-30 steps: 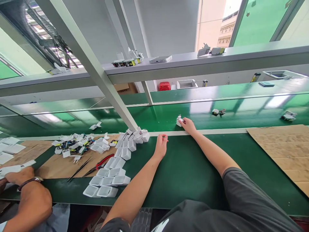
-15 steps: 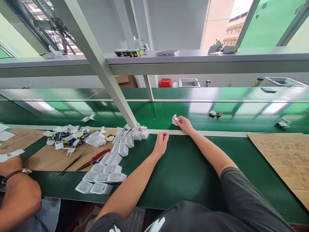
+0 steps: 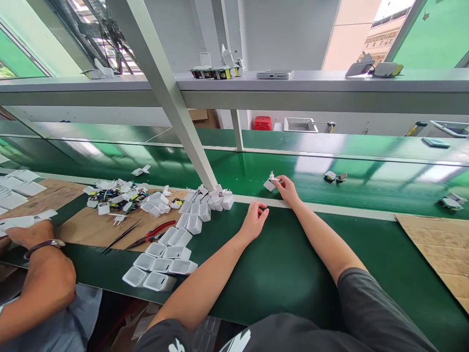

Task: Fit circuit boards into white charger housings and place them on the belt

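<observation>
My right hand [image 3: 287,189] pinches a small white plug housing [image 3: 270,182] over the green belt, just beyond the pale table edge strip. Metal or white prongs stick up from the housing's top. To its left and nearer me, my left hand [image 3: 254,220] hovers over the green table with curled fingers; whether they hold something is hidden. Rows of open white housings [image 3: 161,265] stand left of my left forearm. Farther up that row, several housings [image 3: 219,199] with parts in them sit by the metal post.
A pile of white parts and circuit boards [image 3: 119,195] lies on cardboard [image 3: 82,230] at left, with red pliers [image 3: 156,232] and tweezers [image 3: 120,237]. Another person's hand [image 3: 31,234] is at far left. A slanted metal post [image 3: 186,122] rises before me. Small assemblies [image 3: 334,177] rest on the belt.
The view has shifted, moving most things in it. The housing in my right hand is now tilted, with its prongs more visible. My left hand remains near the table edge strip.
</observation>
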### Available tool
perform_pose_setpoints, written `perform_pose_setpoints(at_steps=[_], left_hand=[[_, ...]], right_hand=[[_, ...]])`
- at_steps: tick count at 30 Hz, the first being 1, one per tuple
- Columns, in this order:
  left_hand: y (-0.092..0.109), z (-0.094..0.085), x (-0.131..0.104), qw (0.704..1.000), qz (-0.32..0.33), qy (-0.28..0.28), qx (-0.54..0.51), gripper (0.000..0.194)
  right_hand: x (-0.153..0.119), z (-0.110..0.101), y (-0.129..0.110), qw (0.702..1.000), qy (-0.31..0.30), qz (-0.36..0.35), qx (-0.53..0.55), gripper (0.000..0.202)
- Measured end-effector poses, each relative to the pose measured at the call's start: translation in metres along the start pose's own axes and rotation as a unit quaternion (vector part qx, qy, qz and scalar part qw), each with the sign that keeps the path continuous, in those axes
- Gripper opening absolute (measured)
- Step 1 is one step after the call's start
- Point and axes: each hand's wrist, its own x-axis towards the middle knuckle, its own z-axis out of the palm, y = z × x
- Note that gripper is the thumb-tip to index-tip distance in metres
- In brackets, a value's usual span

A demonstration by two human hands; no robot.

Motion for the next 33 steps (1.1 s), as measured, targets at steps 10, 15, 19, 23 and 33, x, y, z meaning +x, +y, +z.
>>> perform_pose_setpoints(at_steps=[10, 15, 19, 23, 33], left_hand=[[0.004, -0.002, 0.000, 1.000, 0.003, -0.005, 0.011, 0.026], [0.002, -0.001, 0.000, 1.000, 0.010, -0.005, 0.021, 0.025], [-0.002, 0.001, 0.000, 0.999, 0.027, -0.009, 0.032, 0.022], [-0.004, 0.001, -0.001, 0.999, 0.033, -0.014, 0.034, 0.022], [0.000, 0.002, 0.001, 0.996, 0.047, -0.028, 0.073, 0.019]], right_hand=[[0.002, -0.003, 0.001, 0.999, -0.036, -0.012, 0.029, 0.048], [-0.009, 0.000, -0.013, 0.993, -0.085, -0.085, -0.021, 0.035], [-0.018, 0.011, -0.024, 0.959, -0.143, -0.206, -0.133, 0.042], [-0.020, 0.015, -0.027, 0.941, -0.152, -0.223, -0.204, 0.063], [-0.014, 0.034, -0.035, 0.940, -0.158, -0.233, -0.194, 0.063]])
